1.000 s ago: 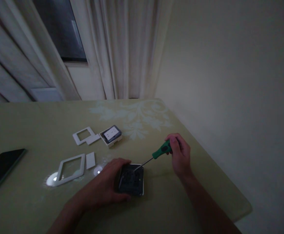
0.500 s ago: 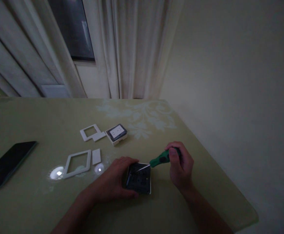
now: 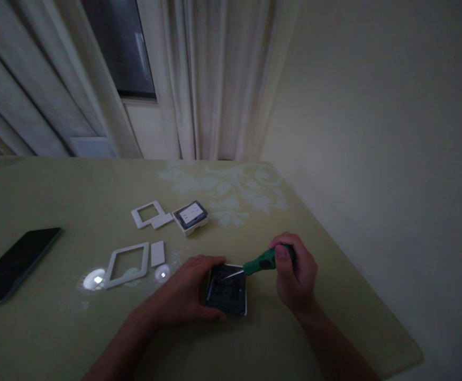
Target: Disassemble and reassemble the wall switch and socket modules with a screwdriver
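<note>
Start big: pale wall [image 3: 373, 132] at right, curtain [image 3: 231, 79] along far side, green table [image 3: 334, 317] across the rest. Near left, lying flat: dark flat device [image 3: 16, 267], well apart from everything else. Near middle of table: dark-faced unit [image 3: 231, 296], square, light-edged, probably plastic. Clasped from the left by left hand [image 3: 191, 288], fingers at far edge, thumb along near edge, spread wide enough to span it. Beyond that, farther off: socket unit [image 3: 191, 214], pale face on light base. Left of these, both white and hollow: near frame [image 3: 144, 262], far frame [image 3: 136, 217]. To the right of dark-faced unit: screwdriver [image 3: 264, 262], handle wrapped snugly in right hand [image 3: 296, 272], shaft sloping left and down over dark face. Too dim to tell if tip sits in anything. Smallest last: near plate [image 3: 158, 254] just right of near frame, far plate [image 3: 162, 220] touching far frame and reaching up to socket unit. Judge dark-faced unit light, stiff, smoothish, apt to slide or twist under pressure, maybe brittle at thin edge. Best held by opposite sides, thumb and fingers clear of tip; screwdriver by thick green handle, not shaft. Versus one second ago: screwdriver tilted flatter, less shaft showing, tip farther left on dark face, whole scene shifted right in view. Versus half a second ago: hardly any change, same grips.
</note>
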Demonstrator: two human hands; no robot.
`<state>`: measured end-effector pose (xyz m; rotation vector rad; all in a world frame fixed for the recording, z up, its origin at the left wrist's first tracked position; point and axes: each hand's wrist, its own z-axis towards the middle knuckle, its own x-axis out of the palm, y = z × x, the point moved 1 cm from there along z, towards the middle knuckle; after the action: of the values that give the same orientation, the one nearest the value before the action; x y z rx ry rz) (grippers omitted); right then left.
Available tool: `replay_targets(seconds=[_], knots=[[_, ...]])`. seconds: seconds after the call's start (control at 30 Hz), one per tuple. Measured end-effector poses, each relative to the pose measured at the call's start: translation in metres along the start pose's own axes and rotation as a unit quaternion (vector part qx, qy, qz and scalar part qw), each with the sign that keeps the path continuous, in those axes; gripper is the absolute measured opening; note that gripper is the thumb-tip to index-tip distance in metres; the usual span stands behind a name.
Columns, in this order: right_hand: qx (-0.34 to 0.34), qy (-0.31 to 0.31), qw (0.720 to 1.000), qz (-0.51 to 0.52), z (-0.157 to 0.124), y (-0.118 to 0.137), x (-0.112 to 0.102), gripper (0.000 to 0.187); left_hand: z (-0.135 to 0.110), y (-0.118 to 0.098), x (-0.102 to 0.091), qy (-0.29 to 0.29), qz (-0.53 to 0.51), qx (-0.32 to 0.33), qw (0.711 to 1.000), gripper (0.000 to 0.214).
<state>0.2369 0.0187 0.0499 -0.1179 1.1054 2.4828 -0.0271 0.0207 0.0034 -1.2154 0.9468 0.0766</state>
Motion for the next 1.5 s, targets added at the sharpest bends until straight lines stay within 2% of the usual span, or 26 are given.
replay_targets(seconds=[0.23,0.33,0.53,0.63,0.7,0.77,0.83,0.9,1.0,1.1,1.17,1.27,1.33,1.5], knots=[[-0.025,0.008,1.0,-0.002,-0.001,0.003,-0.001,0.015,0.001,-0.002,-0.002,0.001,-0.003,0.009,1.0,0.098],[-0.023,-0.011,1.0,0.003,-0.001,0.001,-0.001,0.016,0.001,-0.002,-0.001,0.006,0.001,0.007,1.0,0.096],[0.027,-0.039,0.999,0.017,0.003,-0.002,0.0,0.025,0.003,-0.005,0.005,0.007,0.023,0.044,0.999,0.098],[0.057,-0.08,0.995,0.025,0.006,-0.008,-0.001,0.034,0.006,-0.009,0.009,-0.003,0.03,0.035,0.999,0.089],[0.077,-0.114,0.99,0.029,0.008,-0.016,-0.003,0.038,0.008,-0.01,0.01,-0.035,0.022,0.034,0.999,0.081],[0.101,-0.143,0.984,0.033,0.011,-0.026,-0.004,0.039,0.009,-0.007,0.009,-0.098,0.015,0.032,0.995,0.078],[0.127,-0.158,0.979,0.034,0.014,-0.037,-0.005,0.04,0.008,-0.002,0.007,-0.168,0.027,0.026,0.985,0.076],[0.154,-0.154,0.976,0.028,0.017,-0.047,-0.005,0.042,0.007,0.003,0.005,-0.21,0.062,0.024,0.975,0.073],[0.19,-0.104,0.976,-0.002,0.021,-0.06,-0.003,0.051,0.006,0.007,0.003,-0.225,0.135,0.047,0.964,0.067],[0.211,-0.005,0.976,-0.049,0.019,-0.074,0.006,0.06,0.006,0.007,0.005,-0.217,0.202,0.081,0.952,0.062],[0.218,0.059,0.97,-0.089,0.014,-0.081,0.015,0.061,0.007,0.008,0.007,-0.208,0.23,0.1,0.946,0.068],[0.224,0.121,0.954,-0.16,0.005,-0.084,0.028,0.047,0.009,0.013,0.012,-0.189,0.247,0.117,0.943,0.079],[0.226,0.147,0.94,-0.207,-0.001,-0.082,0.035,0.035,0.01,0.015,0.015,-0.18,0.253,0.122,0.943,0.077],[0.204,0.201,0.917,-0.277,-0.004,-0.068,0.04,0.021,0.01,0.02,0.016,-0.232,0.257,0.132,0.929,0.066]])
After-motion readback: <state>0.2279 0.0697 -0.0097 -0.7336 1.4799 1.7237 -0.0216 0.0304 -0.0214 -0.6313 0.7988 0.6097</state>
